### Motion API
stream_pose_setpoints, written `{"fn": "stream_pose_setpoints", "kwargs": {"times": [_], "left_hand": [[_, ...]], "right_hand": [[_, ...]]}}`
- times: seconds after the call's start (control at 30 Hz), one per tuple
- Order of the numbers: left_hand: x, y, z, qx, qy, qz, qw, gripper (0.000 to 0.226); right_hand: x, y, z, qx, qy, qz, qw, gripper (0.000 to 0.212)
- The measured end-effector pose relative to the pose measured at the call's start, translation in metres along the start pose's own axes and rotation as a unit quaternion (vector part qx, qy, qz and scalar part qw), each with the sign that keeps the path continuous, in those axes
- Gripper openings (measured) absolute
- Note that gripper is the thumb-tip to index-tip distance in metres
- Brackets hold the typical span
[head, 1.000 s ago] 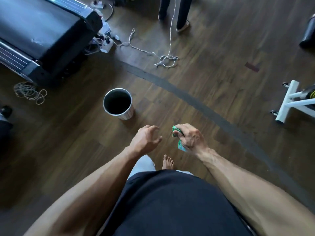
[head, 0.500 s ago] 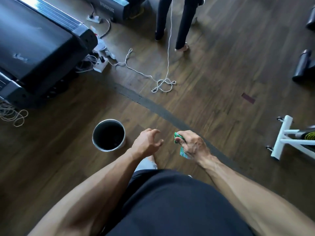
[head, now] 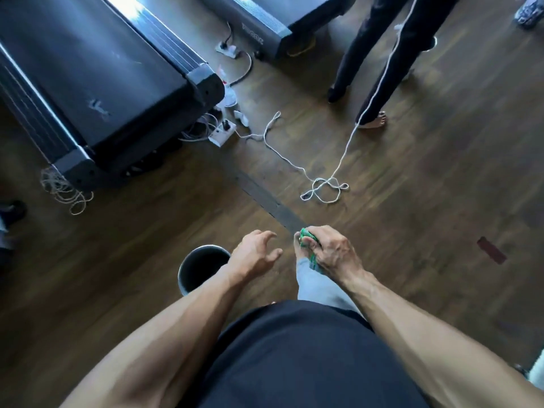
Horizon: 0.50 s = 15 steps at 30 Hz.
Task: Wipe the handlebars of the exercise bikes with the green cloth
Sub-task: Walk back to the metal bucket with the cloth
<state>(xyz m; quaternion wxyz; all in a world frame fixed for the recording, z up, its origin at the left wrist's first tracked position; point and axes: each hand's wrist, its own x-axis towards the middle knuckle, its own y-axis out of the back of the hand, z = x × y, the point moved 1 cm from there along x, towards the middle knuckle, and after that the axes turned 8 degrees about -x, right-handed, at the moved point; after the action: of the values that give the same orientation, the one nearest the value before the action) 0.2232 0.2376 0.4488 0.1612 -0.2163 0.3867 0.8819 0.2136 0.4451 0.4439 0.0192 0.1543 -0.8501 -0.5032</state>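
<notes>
My right hand (head: 329, 251) grips the green cloth (head: 306, 235), bunched up, with a little of it showing above the fingers and below the palm. My left hand (head: 255, 254) hangs just left of it, fingers loosely curled, holding nothing. Both hands are held out in front of my waist above the dark wooden floor. No exercise bike handlebar is in view; only a white scrap at the lower right edge (head: 536, 367) shows, too little to identify.
A round metal bucket (head: 194, 269) stands on the floor under my left wrist. A black treadmill (head: 97, 83) fills the upper left, a second one (head: 279, 16) at top. A white rope (head: 323, 189) lies coiled ahead. A person's legs (head: 374, 63) stand at upper right.
The view has tipped up and shifted forward: the bucket slid down under my left arm, the bike frame left the right edge, and the treadmills and standing person came further into view.
</notes>
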Motion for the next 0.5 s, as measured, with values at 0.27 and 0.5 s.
{"fn": "stream_pose_setpoints", "kwargs": {"times": [0.27,0.5], "left_hand": [[0.077,0.070,0.027,-0.077,0.112,0.107,0.985,0.043],[0.109,0.116,0.023,-0.146,0.204,0.167,0.954,0.044]], "right_hand": [[0.164,0.042,0.002,-0.021,0.143,-0.086,0.986,0.049],[0.282,0.045,-0.033,-0.061,0.285,-0.138,0.947,0.041]]}}
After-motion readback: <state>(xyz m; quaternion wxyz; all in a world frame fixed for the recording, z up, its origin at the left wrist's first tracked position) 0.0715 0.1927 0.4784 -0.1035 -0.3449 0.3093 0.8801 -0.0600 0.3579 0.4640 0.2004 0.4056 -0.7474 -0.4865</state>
